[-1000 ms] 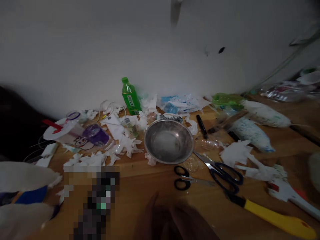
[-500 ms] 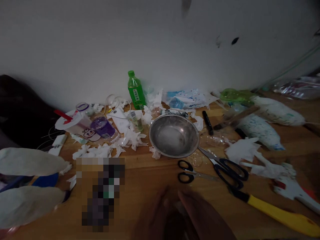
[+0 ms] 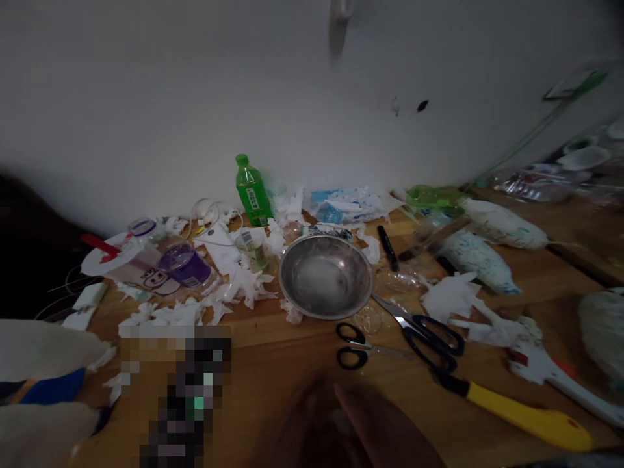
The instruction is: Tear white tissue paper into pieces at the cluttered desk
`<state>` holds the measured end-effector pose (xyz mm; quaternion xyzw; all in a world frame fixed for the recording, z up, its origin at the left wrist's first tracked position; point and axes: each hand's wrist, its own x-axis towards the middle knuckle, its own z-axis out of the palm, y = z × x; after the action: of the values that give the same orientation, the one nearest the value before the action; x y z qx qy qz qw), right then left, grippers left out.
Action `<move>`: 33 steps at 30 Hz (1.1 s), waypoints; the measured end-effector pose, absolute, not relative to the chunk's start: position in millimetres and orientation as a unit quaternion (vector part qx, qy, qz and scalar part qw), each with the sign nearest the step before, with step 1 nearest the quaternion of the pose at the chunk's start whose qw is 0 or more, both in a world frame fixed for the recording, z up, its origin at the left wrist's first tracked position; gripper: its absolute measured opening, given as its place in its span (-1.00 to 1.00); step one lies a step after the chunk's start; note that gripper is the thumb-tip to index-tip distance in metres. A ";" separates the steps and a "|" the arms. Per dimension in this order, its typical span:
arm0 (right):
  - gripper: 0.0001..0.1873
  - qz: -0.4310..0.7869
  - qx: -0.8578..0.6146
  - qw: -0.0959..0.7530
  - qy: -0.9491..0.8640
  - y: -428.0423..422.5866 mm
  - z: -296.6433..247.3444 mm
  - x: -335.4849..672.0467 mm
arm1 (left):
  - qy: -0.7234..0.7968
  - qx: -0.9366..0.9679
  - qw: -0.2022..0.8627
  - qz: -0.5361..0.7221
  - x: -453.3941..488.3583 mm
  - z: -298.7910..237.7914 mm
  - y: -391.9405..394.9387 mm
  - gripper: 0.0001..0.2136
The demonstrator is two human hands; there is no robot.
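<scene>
My left hand [image 3: 297, 426] and my right hand [image 3: 377, 422] are close together at the bottom centre, over the wooden table [image 3: 273, 364]. Both are dark and blurred, their fingers pointing forward and drawn together. A small pale thing [image 3: 342, 421] shows faintly between them, too dim to name. Just beyond lie small black-handled scissors [image 3: 355, 346], with larger dark-handled scissors [image 3: 433, 338] to their right. Behind these stands a metal bowl [image 3: 326, 276], with nothing visible in it.
A yellow-handled tool [image 3: 529, 416] lies at right, near a white tool [image 3: 550, 370]. Stuffed plastic bottles [image 3: 480, 260] lie behind. A green bottle [image 3: 253, 192], a lidded cup [image 3: 129, 263] and a purple-labelled cup [image 3: 188, 263] stand left, amid torn white scraps [image 3: 166, 318].
The camera view has shifted rightward and slightly up, so the table things appear farther left and lower. My hands stay close together, with little visible change.
</scene>
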<state>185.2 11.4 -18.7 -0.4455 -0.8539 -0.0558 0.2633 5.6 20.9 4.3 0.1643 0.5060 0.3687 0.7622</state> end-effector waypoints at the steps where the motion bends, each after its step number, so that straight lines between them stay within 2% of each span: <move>1: -0.59 -0.060 -0.447 0.264 -0.853 13.7 -13.0 183.2 | 0.503 0.156 0.766 0.368 5.9 2.7 22.8 -0.58; 7: -0.56 -0.024 -0.474 0.258 -0.842 23.0 11.4 178.5 | 0.468 0.111 0.800 0.359 10.4 -0.2 30.6 -0.50; 14: -0.43 0.075 -0.510 0.257 -0.817 26.6 7.0 186.9 | 0.451 0.091 0.810 0.364 7.5 -7.7 39.2 -0.35; 24: -0.56 0.033 -0.503 0.237 -0.831 26.2 2.5 191.5 | 0.419 0.077 0.829 0.363 4.3 -12.6 38.4 -0.39; 29: -0.60 0.034 -0.496 0.241 -0.833 26.1 -4.7 188.9 | 0.395 0.063 0.841 0.363 -0.2 -14.4 41.8 -0.25; 33: -0.62 0.030 -0.479 0.251 -0.840 30.1 -7.7 184.4 | 0.384 0.039 0.842 0.377 -4.5 -21.9 36.3 -0.23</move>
<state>184.4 30.1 -7.7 -0.4791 -0.8405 0.0303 0.2512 -4.5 36.3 -21.9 0.0387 0.3844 0.3772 0.8417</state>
